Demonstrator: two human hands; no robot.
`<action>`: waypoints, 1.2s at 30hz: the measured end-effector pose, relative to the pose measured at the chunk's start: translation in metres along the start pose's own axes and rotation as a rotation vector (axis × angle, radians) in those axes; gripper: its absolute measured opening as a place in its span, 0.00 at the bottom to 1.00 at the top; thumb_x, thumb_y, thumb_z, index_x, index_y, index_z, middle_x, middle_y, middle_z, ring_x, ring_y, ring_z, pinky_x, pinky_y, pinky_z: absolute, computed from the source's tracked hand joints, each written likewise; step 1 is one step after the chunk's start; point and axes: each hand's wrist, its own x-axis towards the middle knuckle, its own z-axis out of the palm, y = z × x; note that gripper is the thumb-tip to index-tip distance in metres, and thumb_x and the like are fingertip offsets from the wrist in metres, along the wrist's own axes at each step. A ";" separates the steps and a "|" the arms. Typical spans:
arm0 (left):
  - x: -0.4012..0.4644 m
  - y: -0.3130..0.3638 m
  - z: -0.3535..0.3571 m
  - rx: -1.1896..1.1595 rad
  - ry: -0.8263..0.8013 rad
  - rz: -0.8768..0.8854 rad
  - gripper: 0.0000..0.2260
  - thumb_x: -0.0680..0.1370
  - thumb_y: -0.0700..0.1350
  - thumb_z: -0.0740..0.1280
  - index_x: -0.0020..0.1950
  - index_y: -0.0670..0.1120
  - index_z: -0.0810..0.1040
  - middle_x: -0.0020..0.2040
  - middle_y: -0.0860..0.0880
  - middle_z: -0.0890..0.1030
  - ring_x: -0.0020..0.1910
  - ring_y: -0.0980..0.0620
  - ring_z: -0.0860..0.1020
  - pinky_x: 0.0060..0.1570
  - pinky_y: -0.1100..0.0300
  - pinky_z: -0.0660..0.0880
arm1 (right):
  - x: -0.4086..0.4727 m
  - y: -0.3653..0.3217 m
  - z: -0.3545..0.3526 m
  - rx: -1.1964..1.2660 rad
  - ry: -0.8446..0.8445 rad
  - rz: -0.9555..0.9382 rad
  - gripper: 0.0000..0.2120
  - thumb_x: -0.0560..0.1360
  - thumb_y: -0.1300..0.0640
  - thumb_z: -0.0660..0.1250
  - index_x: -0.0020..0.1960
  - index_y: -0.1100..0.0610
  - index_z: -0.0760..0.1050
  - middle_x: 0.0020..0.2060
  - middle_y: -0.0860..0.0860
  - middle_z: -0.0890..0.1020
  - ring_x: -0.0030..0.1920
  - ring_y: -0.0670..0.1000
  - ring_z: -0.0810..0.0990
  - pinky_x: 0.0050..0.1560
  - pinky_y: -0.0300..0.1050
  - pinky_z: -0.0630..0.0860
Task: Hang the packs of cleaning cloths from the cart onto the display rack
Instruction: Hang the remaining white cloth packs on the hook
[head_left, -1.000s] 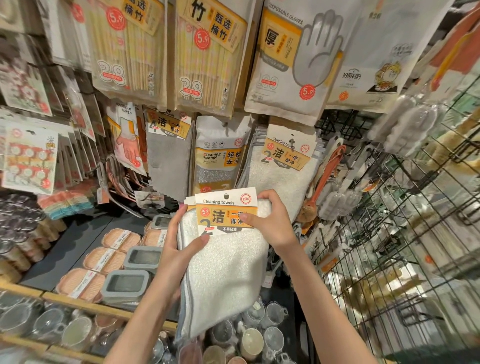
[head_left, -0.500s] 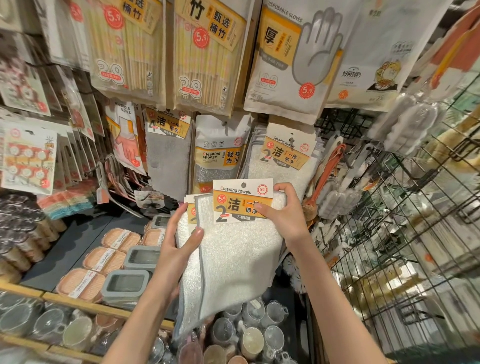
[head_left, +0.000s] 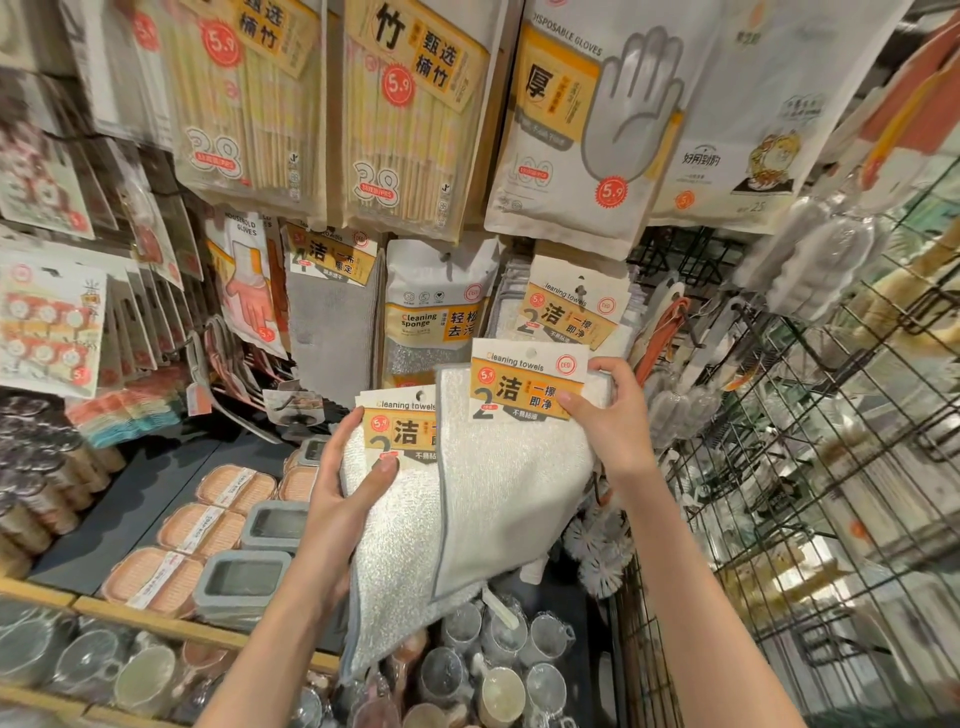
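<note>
The right hand (head_left: 610, 421) pinches the header card of one cleaning towel pack (head_left: 511, 467), thumb on the printed front and fingers curled behind its top right corner, and holds it up just below the matching hung packs (head_left: 569, 317) at about 12 o'clock from it. The punched hole at the top of the card sits free: it is not yet on the peg (head_left: 581, 292) that carries the hung packs. The left hand (head_left: 345, 486) grips a second pack (head_left: 395, 499) at 9 o'clock of the first, thumb pressed across the front below the label and fingers wrapped behind; the raised pack overlaps its right edge.

By my reading, the task is midway. Several identical packs already hang on the peg, so some stocking appears done; how many came from the cart cannot be told. At least two packs remain, both in hand. The cart itself I cannot pick out with confidence among the wire racking (head_left: 810, 467) at 3 o'clock, so what is left in it is unknown.
</note>
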 end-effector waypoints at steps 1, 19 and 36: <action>0.000 0.002 0.001 -0.011 -0.007 -0.004 0.26 0.69 0.47 0.75 0.64 0.63 0.74 0.60 0.49 0.81 0.58 0.49 0.81 0.56 0.49 0.78 | 0.004 -0.001 -0.002 0.010 0.034 -0.007 0.16 0.71 0.66 0.70 0.55 0.56 0.70 0.51 0.42 0.76 0.57 0.47 0.74 0.57 0.42 0.74; 0.016 0.007 0.003 0.034 0.011 0.018 0.24 0.72 0.42 0.70 0.62 0.65 0.73 0.57 0.53 0.83 0.58 0.49 0.80 0.56 0.49 0.77 | 0.067 -0.003 -0.012 0.015 0.299 0.003 0.16 0.72 0.66 0.70 0.53 0.53 0.68 0.53 0.49 0.74 0.56 0.51 0.76 0.54 0.46 0.76; 0.017 0.009 -0.005 0.067 0.046 0.045 0.25 0.69 0.48 0.75 0.62 0.68 0.74 0.65 0.50 0.78 0.62 0.46 0.77 0.62 0.39 0.72 | 0.105 0.001 -0.003 -0.182 0.378 0.032 0.17 0.71 0.64 0.71 0.59 0.60 0.71 0.50 0.50 0.74 0.51 0.48 0.73 0.48 0.37 0.68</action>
